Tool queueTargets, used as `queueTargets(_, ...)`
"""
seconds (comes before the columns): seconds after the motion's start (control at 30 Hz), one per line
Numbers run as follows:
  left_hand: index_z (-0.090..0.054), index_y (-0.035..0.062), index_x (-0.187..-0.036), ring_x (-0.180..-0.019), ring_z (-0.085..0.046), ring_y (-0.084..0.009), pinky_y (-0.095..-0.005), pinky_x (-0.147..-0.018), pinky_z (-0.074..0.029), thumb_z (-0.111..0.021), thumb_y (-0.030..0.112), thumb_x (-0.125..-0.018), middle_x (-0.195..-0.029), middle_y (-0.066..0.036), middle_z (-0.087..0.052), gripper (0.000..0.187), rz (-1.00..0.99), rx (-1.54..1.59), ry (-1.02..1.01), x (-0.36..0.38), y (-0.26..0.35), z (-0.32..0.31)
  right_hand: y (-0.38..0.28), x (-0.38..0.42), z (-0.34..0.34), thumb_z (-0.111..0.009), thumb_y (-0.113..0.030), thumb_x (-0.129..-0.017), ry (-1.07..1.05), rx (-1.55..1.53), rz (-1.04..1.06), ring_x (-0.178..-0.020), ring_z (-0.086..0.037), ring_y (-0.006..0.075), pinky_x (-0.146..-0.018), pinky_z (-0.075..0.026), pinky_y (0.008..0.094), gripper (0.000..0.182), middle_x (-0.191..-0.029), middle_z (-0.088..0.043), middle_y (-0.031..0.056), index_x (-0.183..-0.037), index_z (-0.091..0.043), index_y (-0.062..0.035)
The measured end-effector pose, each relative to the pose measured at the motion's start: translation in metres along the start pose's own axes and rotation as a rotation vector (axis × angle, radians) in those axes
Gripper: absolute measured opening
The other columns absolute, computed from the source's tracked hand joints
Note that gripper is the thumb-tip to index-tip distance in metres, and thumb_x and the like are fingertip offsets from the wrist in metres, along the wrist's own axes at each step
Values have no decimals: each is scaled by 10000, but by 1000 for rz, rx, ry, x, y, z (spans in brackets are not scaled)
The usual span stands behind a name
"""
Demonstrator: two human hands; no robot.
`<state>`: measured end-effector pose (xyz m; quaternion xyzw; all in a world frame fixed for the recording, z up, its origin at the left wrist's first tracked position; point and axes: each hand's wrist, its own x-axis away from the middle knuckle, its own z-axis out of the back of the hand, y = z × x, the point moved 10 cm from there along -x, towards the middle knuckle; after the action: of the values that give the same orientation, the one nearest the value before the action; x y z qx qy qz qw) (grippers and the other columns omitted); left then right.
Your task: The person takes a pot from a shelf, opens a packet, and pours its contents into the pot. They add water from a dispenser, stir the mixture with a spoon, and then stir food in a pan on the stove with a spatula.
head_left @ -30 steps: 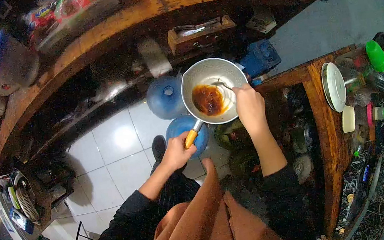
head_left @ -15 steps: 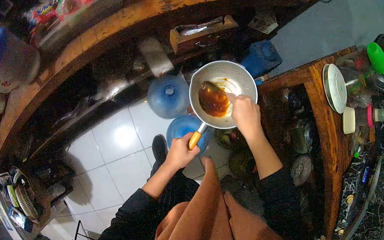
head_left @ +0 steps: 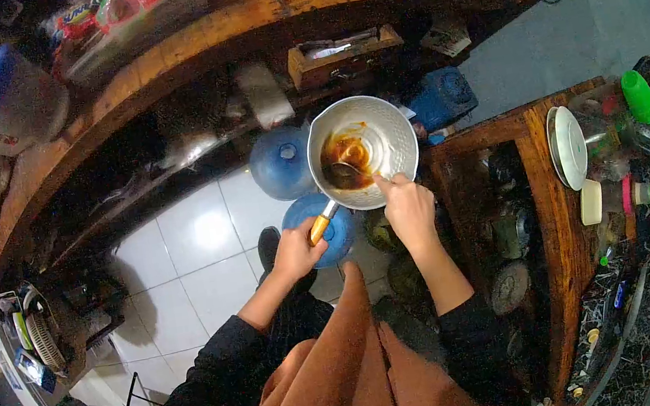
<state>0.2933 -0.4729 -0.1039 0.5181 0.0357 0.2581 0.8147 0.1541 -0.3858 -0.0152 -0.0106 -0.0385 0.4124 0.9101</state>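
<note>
My left hand is wrapped round the yellow handle of a silvery saucepan, which it holds in mid-air, tilted so its inside shows. Brown, glossy sauce is smeared over the left part of the pan's bottom. My right hand is closed at the pan's near rim and grips a spoon. The spoon's bowl rests in the sauce; most of its handle is hidden by my fingers. Below the pan, two blue water jugs stand on the floor.
A long wooden counter curves across the far side, with a small wooden drawer box beneath. To the right, a wooden shelf carries white plates and a green cup. White tiles cover the floor at left.
The saucepan has shifted slightly left and up, both hands with it. The spoon's bowl has moved down towards the near side of the pan, and the sauce is spread thinner.
</note>
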Motion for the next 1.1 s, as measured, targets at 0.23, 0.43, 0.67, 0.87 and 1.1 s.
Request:
queueTargets(0.23, -532, 5, -889, -512, -526, -288, -340, -508, -418, -565, 105, -607, -569, -182, -511, 301, -5, 8, 49, 1, -5, 0, 11, 7, -4, -425, -101, -739, 12, 29, -65, -565, -572, 276, -492, -459, 364, 230, -714, -556, 127, -901, -587, -116)
queueTargets(0.43, -533, 6, -897, -512, -531, -281, -338, -506, -418, -569, 95, -599, -571, -181, -513, 313, -30, -15, 64, 2, -4, -1, 19, -10, 11, -430, -86, -733, 100, 10, -141, -569, -557, 287, -509, -445, 372, 233, -710, -543, 117, -878, -602, -143)
queueTargets(0.67, -537, 0, -890, -529, -541, -289, -333, -506, -419, -569, 104, -598, -570, -191, -508, 312, -22, -12, 52, -2, -1, 0, 1, 2, -2, -449, -97, -740, 84, -41, -2, -546, -568, 250, -485, -459, 344, 275, -683, -528, 95, -987, -553, -156)
queueTargets(0.87, -531, 31, -908, -574, -539, -337, -366, -533, -429, -563, 105, -615, -606, -210, -511, 303, -38, 27, -23, -3, 8, -4, 6, -4, 10, -442, -76, -733, 143, -36, -95, -570, -561, 264, -501, -451, 355, 279, -735, -533, 91, -969, -565, -159)
queueTargets(1.1, -534, 16, -907, -544, -545, -318, -348, -518, -430, -560, 114, -610, -581, -206, -506, 314, -54, 14, -15, -4, 2, -7, 12, -3, 24, -453, -88, -729, 278, -22, -36, -528, -558, 255, -474, -452, 337, 253, -708, -537, 94, -943, -576, -142)
